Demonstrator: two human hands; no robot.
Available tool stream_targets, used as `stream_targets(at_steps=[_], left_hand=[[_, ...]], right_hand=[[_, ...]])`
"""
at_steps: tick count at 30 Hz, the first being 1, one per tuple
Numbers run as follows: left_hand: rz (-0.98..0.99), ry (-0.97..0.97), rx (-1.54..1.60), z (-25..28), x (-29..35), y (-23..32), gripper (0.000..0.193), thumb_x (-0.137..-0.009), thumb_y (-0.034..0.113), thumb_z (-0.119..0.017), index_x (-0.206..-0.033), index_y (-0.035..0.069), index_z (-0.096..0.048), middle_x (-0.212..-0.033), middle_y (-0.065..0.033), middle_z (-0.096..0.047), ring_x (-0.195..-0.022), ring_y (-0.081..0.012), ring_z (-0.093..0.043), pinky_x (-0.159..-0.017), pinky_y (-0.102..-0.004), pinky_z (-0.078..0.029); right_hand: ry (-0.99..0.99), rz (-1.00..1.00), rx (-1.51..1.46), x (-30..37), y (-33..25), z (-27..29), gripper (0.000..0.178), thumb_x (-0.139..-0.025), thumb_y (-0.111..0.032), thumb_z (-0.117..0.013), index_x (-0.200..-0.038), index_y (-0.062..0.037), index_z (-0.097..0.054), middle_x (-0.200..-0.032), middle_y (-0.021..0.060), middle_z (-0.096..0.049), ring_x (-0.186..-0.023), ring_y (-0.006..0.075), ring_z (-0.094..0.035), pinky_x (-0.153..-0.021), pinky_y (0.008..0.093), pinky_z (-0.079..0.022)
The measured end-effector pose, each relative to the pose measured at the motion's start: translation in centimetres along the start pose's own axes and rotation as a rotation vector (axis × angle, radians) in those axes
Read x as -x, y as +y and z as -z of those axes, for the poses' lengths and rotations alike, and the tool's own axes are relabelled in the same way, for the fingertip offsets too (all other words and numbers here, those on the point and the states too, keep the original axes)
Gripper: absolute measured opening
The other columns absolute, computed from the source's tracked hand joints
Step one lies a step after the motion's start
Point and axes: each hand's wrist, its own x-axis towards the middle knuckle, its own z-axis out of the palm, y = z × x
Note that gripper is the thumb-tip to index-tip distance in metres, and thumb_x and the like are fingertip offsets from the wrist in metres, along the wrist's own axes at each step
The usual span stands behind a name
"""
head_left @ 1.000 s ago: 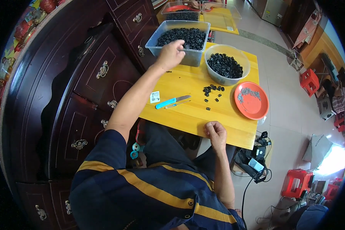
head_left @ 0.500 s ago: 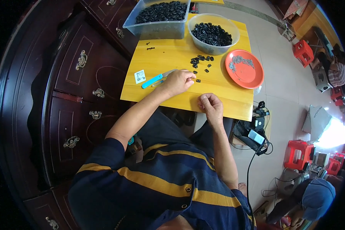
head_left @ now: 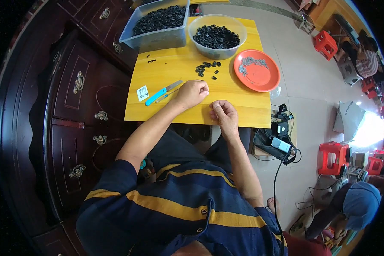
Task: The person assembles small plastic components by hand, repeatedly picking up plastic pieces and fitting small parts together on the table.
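Both hands are over the front of the yellow table (head_left: 183, 112). My left hand (head_left: 193, 93) has its fingers curled in, the fingertips pointing right; whatever they hold is too small or hidden to see. Close by on its right, my right hand (head_left: 225, 114) pinches thumb against fingers, and what lies between them cannot be made out. Beyond the hands is a loose group of small black oval pieces (head_left: 207, 65) with holes. A knife (head_left: 162, 93) with a blue handle lies left of my left hand, beside a slim small tool (head_left: 161, 99).
A clear rectangular bin (head_left: 158, 40) and a round clear tub (head_left: 217, 52), both full of black pieces, stand at the back. A red plate (head_left: 260, 85) with small grey metal parts is at right. A white label (head_left: 142, 93) lies left. Cabled equipment (head_left: 281, 138) sits beside the table.
The whole view has shifted, so the table appears further left. Two black pieces by my left fingertips no longer show; they are hidden or picked up. Both hands keep nearly the same pose.
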Motion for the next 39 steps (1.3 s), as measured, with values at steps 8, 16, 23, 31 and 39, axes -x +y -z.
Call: stream_targets(at_steps=[8,16,23,31,39], left_hand=[[0.016,-0.139,0.460,0.8,0.5,5.4,0.006,-0.086,0.007,-0.067,-0.090,0.002,-0.069,-0.074,0.0019,-0.066,-0.067,-0.0043,-0.057,-0.062,-0.0218,-0.047],[-0.108,-0.221,0.427,-0.9,-2.0,8.1,0.008,-0.085,0.007,-0.067,-0.091,0.003,-0.070,-0.077,0.0006,-0.065,-0.068,-0.0053,-0.057,-0.063,-0.0225,-0.047],[-0.221,-0.153,0.230,-2.9,-8.6,8.8,0.012,-0.082,0.010,-0.069,-0.091,0.003,-0.070,-0.078,-0.0063,-0.067,-0.066,-0.0129,-0.063,-0.061,-0.0291,-0.049],[-0.393,-0.171,-0.244,-7.2,-16.5,7.3,0.011,-0.081,0.019,-0.065,-0.086,0.011,-0.070,-0.088,-0.0073,-0.067,-0.087,-0.0286,-0.066,-0.075,-0.0416,-0.053],[-0.480,-0.277,-0.417,-9.0,-19.4,6.1,0.011,-0.081,0.021,-0.062,-0.086,0.014,-0.069,-0.090,-0.0070,-0.067,-0.084,-0.0295,-0.066,-0.071,-0.0445,-0.054]], right_hand=[[-0.030,-0.158,-0.445,0.0,-2.3,1.2,0.021,-0.099,-0.027,-0.057,-0.106,-0.0075,-0.057,-0.087,0.0043,-0.062,-0.073,0.0129,-0.062,-0.066,0.0248,-0.051],[0.017,-0.143,-0.563,0.0,-2.6,4.9,0.013,-0.096,-0.016,-0.060,-0.104,-0.0068,-0.057,-0.087,0.0033,-0.065,-0.072,0.0119,-0.064,-0.065,0.0240,-0.054],[0.137,0.013,-0.328,0.2,-2.7,6.4,0.022,-0.094,-0.009,-0.061,-0.115,-0.0049,-0.060,-0.089,0.0013,-0.064,-0.073,0.0084,-0.062,-0.066,0.0212,-0.050],[0.095,0.045,-0.150,0.1,-1.3,5.8,0.014,-0.095,-0.009,-0.060,-0.109,-0.0036,-0.062,-0.088,-0.0011,-0.062,-0.074,0.0072,-0.060,-0.067,0.0218,-0.048],[0.073,0.043,-0.048,0.0,-1.5,5.8,0.013,-0.096,-0.005,-0.057,-0.108,-0.0011,-0.057,-0.089,0.0016,-0.061,-0.074,0.0091,-0.060,-0.066,0.0212,-0.048]])
